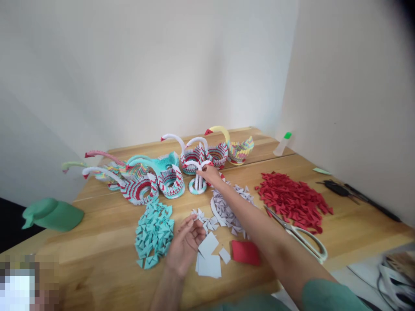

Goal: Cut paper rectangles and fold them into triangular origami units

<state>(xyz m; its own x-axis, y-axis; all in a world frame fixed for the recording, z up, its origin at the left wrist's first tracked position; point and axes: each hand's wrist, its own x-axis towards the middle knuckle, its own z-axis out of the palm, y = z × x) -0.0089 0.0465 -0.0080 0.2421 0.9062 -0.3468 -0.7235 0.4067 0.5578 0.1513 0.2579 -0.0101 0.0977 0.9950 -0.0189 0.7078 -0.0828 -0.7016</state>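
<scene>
My right hand (210,173) reaches to the middle of the table, its fingers at the neck of a small white paper piece (199,181) that has two curved swan necks with red beaks and a ring base. My left hand (188,237) is palm up near the front, fingers curled, beside white folded paper triangles (210,222); whether it holds a small piece I cannot make out. Under my right forearm lies a pile of white triangles (227,205). Blank white paper sheets (209,265) and a red paper stack (245,252) lie near the front edge.
Finished paper swans (139,188) stand across the back. Turquoise triangles (154,233) lie left, red triangles (292,198) right. Scissors (303,237), a dark-handled tool (336,188), a glue bottle (283,144) with green cap and a green container (53,214) are around them.
</scene>
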